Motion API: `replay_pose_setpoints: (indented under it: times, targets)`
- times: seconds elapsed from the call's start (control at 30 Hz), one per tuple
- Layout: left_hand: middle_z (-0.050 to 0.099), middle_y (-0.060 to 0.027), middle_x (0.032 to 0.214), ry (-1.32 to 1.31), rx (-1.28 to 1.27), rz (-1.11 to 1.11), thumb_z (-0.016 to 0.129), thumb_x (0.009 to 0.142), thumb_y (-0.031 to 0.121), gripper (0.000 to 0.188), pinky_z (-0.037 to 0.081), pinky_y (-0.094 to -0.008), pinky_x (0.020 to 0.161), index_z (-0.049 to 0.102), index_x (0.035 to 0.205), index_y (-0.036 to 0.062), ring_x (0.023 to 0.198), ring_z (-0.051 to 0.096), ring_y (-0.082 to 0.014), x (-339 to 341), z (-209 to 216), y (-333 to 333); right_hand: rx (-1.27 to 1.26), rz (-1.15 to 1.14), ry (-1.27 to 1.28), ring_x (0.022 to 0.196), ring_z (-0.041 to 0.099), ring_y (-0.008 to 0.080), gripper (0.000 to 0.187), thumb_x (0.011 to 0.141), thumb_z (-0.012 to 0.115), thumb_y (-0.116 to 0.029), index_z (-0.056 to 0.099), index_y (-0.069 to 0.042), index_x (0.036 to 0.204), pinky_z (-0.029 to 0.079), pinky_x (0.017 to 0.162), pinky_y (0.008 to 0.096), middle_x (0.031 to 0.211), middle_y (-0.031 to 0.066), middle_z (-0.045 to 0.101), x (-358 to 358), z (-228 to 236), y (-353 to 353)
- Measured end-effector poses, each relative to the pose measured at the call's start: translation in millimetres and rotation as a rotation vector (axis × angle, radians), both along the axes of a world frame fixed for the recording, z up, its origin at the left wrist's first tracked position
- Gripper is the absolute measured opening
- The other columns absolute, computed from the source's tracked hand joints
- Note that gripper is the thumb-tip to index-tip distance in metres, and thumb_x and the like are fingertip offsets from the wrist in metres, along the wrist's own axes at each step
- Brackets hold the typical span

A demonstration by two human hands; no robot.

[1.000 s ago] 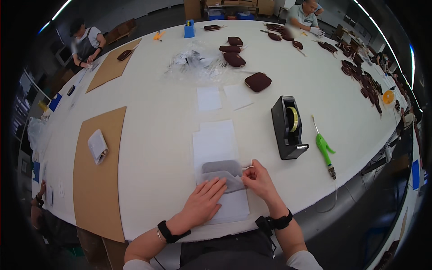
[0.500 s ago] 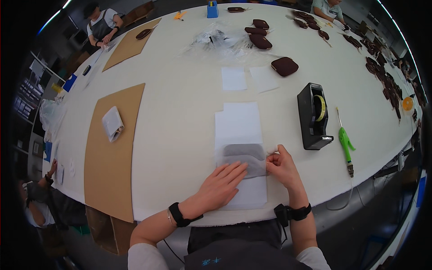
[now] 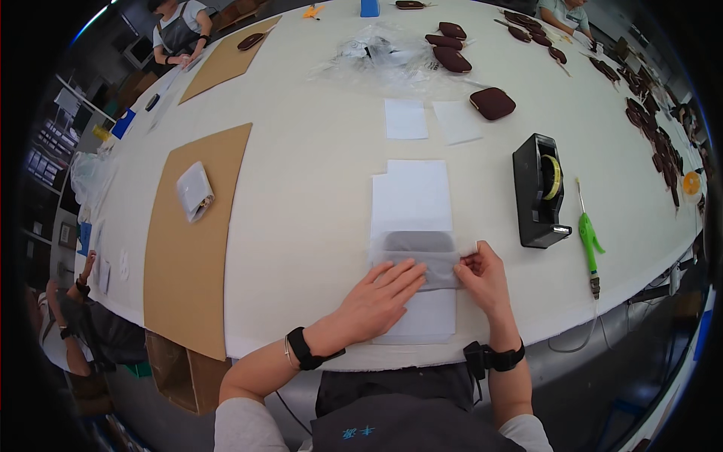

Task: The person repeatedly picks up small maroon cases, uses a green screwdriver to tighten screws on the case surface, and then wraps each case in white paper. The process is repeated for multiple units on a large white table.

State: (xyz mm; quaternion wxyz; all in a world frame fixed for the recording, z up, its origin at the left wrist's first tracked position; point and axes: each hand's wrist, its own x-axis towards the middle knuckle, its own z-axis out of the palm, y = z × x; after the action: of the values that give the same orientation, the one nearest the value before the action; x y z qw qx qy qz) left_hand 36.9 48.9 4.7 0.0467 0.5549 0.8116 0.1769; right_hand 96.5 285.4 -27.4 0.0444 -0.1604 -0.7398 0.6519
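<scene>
On a stack of white paper sheets (image 3: pixel 416 194) near the table's front edge lies a flat grey piece with rounded corners (image 3: pixel 419 241). A thin translucent sheet (image 3: pixel 441 276) covers its lower part, with a straight upper edge across it. My left hand (image 3: pixel 384 296) rests flat on this sheet, fingers stretched out and pointing up to the right. At the sheet's right edge, my right hand (image 3: pixel 483 277) is closed in a pinch on it, with thumb and forefinger together. A white wrapping shows on a right fingertip.
To the right stand a black tape dispenser (image 3: pixel 539 192) and a green air blow gun (image 3: pixel 589 241). Brown cardboard (image 3: pixel 197 264) with a wrapped packet (image 3: pixel 195 192) lies left. Dark red zipped cases (image 3: pixel 493 103) and clear plastic bags (image 3: pixel 380 56) are farther back. Other people work around the table.
The thin sheet's wavy upper edge now lies straight across the grey piece. My left hand stays flat on it, and my right hand keeps its pinch. The whole view has shifted slightly.
</scene>
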Motion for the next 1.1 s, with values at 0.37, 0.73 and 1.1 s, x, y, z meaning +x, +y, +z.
replay_pose_setpoints:
  times: [0.37,0.73,1.1]
  targets:
    - [0.042,-0.0085,0.146,-0.004,-0.033,0.013,0.070,0.077,0.011,0.056,0.029,-0.0410,0.111,0.052,0.130,0.0030,0.137,0.037,-0.0238,0,1,2,0.861,-0.632,0.291,0.071,0.053,0.0123,0.018,0.087,0.062,-0.008,0.060,-0.001,0.103,0.043,0.064,0.0268,0.083,0.0044,0.062,13,60,113]
    - [0.043,-0.0096,0.145,-0.015,-0.040,0.002,0.070,0.076,0.011,0.059,0.029,-0.0424,0.110,0.051,0.131,0.0028,0.137,0.036,-0.0267,-1,6,2,0.590,-0.525,0.292,0.072,0.059,0.0121,0.026,0.080,0.068,-0.003,0.057,0.001,0.103,0.044,0.080,0.0275,0.076,0.0048,0.065,4,65,119]
    - [0.042,-0.0097,0.146,-0.048,-0.023,0.003,0.070,0.077,0.010,0.059,0.030,-0.0430,0.109,0.050,0.132,0.0033,0.137,0.036,-0.0276,-1,7,1,0.651,-0.653,0.149,0.074,0.060,0.0144,0.030,0.077,0.068,-0.002,0.051,-0.001,0.101,0.043,0.084,0.0309,0.074,0.0062,0.064,26,55,98]
